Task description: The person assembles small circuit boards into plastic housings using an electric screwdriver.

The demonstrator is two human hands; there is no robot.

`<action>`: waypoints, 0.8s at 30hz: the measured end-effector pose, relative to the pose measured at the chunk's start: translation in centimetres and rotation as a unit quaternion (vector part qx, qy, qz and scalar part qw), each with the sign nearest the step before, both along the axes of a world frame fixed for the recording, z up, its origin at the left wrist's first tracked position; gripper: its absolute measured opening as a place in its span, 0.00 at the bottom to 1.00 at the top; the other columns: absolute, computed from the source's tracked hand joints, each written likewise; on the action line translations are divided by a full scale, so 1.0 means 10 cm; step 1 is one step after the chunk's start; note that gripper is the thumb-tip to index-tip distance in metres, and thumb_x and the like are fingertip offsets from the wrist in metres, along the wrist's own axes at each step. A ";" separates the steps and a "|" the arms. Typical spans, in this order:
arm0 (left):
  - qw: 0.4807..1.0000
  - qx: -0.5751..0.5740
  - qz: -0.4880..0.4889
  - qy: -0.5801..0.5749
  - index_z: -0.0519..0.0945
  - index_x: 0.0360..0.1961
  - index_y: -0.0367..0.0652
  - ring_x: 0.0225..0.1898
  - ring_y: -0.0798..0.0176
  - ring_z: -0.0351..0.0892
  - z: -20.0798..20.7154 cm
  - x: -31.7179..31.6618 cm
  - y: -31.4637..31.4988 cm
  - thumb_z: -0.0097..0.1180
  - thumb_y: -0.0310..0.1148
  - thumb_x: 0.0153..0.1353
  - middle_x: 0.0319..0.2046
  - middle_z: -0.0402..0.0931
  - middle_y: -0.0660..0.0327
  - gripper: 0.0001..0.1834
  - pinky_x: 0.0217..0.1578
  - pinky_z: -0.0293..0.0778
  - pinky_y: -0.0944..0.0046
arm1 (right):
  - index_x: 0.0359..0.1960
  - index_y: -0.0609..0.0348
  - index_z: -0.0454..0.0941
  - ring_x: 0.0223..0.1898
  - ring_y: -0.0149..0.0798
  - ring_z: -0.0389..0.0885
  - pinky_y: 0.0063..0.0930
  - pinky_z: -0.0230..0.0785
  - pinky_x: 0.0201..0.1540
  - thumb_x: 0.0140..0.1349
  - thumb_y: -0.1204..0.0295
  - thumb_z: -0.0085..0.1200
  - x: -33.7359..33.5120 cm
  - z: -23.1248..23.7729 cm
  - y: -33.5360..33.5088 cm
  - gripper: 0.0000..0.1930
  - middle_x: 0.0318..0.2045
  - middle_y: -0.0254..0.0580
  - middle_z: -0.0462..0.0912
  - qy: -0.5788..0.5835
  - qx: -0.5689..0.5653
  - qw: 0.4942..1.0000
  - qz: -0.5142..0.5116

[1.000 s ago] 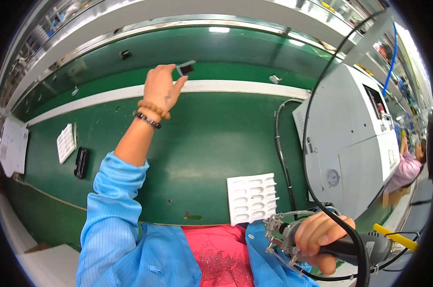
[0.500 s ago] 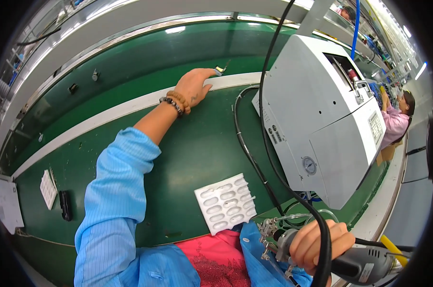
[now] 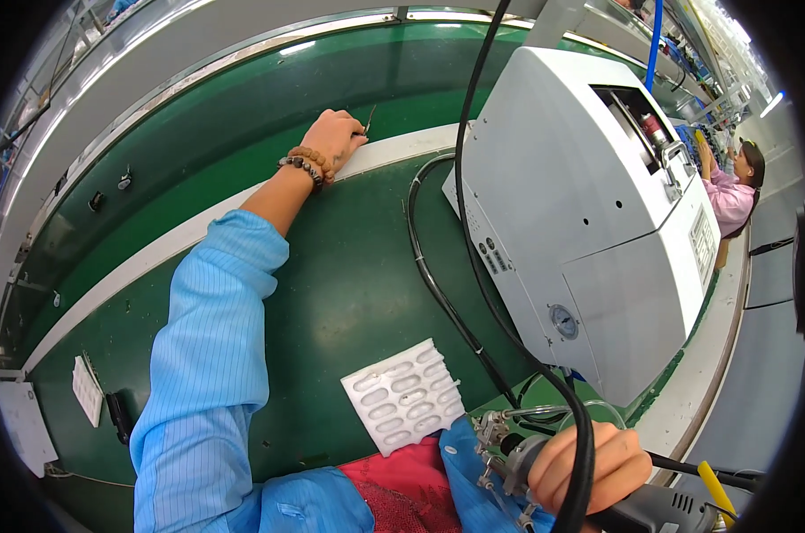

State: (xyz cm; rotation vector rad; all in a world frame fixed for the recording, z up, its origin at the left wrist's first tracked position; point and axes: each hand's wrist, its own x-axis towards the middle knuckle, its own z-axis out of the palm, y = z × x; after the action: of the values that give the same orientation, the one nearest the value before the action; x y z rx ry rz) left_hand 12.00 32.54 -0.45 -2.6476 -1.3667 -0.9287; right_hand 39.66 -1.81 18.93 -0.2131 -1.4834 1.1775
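My left hand [image 3: 331, 140], with bead bracelets at the wrist, reaches over the white rail to the green belt. Its fingers are closed on a small part [image 3: 370, 117], of which a thin wire-like end sticks up; the fingers hide the rest. At lower right, my right hand [image 3: 592, 468] is wrapped round a grey handheld power tool [image 3: 658, 510]. Metal fittings [image 3: 491, 430] and clear tubing sit at the tool's front end. Between my arms, a white moulded tray [image 3: 404, 397] with rows of oval hollows lies at the near edge of the green bench, close to my body.
A large white machine [image 3: 562, 222] with a pressure gauge stands at right. Black cables [image 3: 438, 281] loop across the bench. Small parts [image 3: 125, 178] lie on the belt [image 3: 234, 147]. At far left are another white tray [image 3: 87, 391] and a black object [image 3: 117, 417]. A co-worker [image 3: 731, 194] is beyond the machine.
My left hand has closed over the small part at the rail and drawn it left. The view has shifted, with the machine further left in it. The right hand keeps its hold.
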 end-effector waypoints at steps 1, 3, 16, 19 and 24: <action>1.000 -0.001 0.003 0.000 0.82 0.43 0.38 0.35 0.43 0.79 0.01 -0.02 -0.03 0.56 0.35 0.59 0.33 0.81 0.48 0.14 0.43 0.74 0.51 | 0.27 0.69 0.70 0.14 0.43 0.78 0.34 0.75 0.16 0.50 0.82 0.66 0.01 0.02 0.02 0.13 0.20 0.50 0.76 -0.037 0.003 0.999 0.030; 0.995 -0.078 0.055 -0.024 0.81 0.43 0.38 0.33 0.45 0.78 0.07 -0.02 -0.13 0.56 0.36 0.62 0.33 0.80 0.49 0.14 0.39 0.75 0.54 | 0.27 0.69 0.70 0.14 0.43 0.77 0.33 0.75 0.15 0.51 0.81 0.66 -0.07 -0.05 -0.02 0.13 0.18 0.49 0.75 0.007 0.008 1.000 0.009; 0.731 -0.447 -0.047 -0.513 0.76 0.54 0.40 0.39 0.72 0.75 0.74 -0.34 -2.08 0.55 0.33 0.66 0.39 0.77 0.66 0.17 0.36 0.76 0.71 | 0.28 0.74 0.74 0.15 0.44 0.77 0.34 0.75 0.21 0.54 0.78 0.66 -0.21 -0.07 -0.15 0.12 0.17 0.53 0.77 0.036 -0.012 0.998 0.049; 0.706 -0.481 -0.093 -0.512 0.73 0.55 0.37 0.41 0.72 0.75 0.76 -0.41 -2.38 0.59 0.27 0.62 0.39 0.77 0.63 0.20 0.39 0.76 0.71 | 0.28 0.71 0.73 0.15 0.43 0.78 0.32 0.74 0.20 0.54 0.73 0.68 -0.27 -0.05 -0.22 0.14 0.16 0.51 0.77 0.032 -0.024 0.999 0.018; 0.740 -0.427 -0.089 -0.511 0.71 0.55 0.36 0.44 0.69 0.76 0.72 -0.43 -2.82 0.60 0.18 0.57 0.44 0.75 0.60 0.24 0.47 0.74 0.68 | 0.27 0.68 0.73 0.15 0.40 0.79 0.29 0.75 0.19 0.53 0.68 0.69 -0.31 -0.09 -0.30 0.17 0.16 0.49 0.78 0.020 -0.021 1.000 -0.011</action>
State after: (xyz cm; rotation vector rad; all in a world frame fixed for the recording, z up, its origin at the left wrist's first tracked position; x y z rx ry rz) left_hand 7.68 4.36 6.77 -2.8960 -2.1267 -2.6104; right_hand 36.54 -4.81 18.07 -0.2329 -1.4179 1.1900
